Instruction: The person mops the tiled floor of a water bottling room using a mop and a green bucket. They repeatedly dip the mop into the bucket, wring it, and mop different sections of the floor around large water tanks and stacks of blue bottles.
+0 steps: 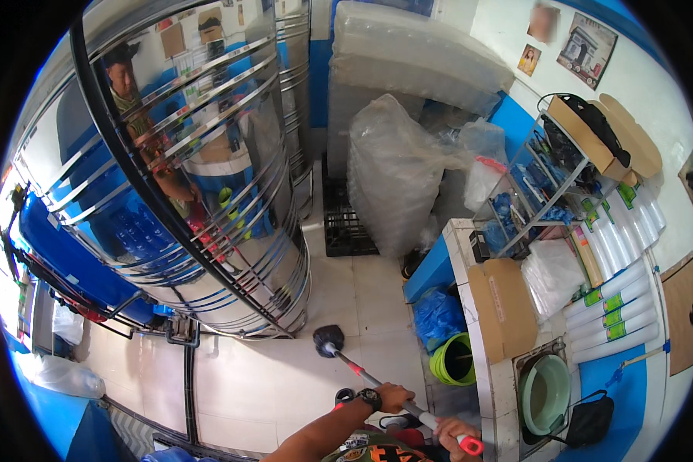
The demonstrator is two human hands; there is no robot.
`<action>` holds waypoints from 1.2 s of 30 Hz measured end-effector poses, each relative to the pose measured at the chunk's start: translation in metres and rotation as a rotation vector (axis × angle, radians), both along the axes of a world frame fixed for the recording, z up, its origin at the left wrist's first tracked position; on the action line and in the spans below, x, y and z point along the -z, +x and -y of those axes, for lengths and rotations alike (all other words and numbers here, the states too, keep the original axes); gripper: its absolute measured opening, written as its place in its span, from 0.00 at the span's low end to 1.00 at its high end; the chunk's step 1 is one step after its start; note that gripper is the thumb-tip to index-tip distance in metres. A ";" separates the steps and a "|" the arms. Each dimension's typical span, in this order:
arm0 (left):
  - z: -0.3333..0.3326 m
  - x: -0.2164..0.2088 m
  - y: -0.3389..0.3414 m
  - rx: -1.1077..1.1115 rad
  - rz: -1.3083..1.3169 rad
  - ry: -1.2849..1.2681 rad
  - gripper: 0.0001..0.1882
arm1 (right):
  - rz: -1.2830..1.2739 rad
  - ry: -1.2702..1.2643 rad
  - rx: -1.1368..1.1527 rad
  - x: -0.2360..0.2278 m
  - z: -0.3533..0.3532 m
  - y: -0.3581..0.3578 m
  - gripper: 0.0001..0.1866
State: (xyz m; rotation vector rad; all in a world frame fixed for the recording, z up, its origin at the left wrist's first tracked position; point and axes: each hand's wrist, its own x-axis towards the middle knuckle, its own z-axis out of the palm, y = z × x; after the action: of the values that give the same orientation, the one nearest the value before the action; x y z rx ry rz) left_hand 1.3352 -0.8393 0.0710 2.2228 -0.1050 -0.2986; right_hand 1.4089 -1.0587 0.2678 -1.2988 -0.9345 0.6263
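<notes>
A mop (368,377) with a dark, fluffy head rests on the pale tiled floor, its grey and red handle slanting back toward me. My left hand (395,397), with a black watch on the wrist, is closed around the middle of the handle. Close to the handle's red end, my right hand (453,436) grips it as well. The mop head (329,338) lies just right of the base of a large, shiny steel tank (239,254).
Steel tubes and a black pipe ring the tank. A green bucket (453,360) stands beside the tiled counter (481,385), below a blue plastic bag (437,317). A green basin (545,395) sits in the sink. Wrapped plastic containers (396,173) are stacked at the back.
</notes>
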 end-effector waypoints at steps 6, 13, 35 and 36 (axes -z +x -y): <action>-0.078 0.058 -0.014 -0.270 -0.119 0.269 0.10 | 0.042 -0.080 -0.081 0.048 -0.073 -0.008 0.08; -0.077 0.068 -0.017 -0.609 -0.063 0.174 0.10 | 0.005 -0.124 -0.004 0.056 -0.091 -0.010 0.06; -0.010 -0.029 0.047 -0.308 -0.185 0.358 0.25 | -0.094 -0.024 0.515 0.037 -0.039 0.011 0.07; -0.006 -0.030 0.045 -0.258 -0.188 0.350 0.25 | -0.004 -0.013 0.406 0.035 -0.031 0.014 0.07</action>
State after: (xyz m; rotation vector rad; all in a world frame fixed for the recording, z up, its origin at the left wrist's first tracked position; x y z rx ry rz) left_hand 1.3805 -0.8336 0.1014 2.5042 0.3593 -0.4054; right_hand 1.4227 -1.0276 0.2327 -1.4466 -0.6367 0.3186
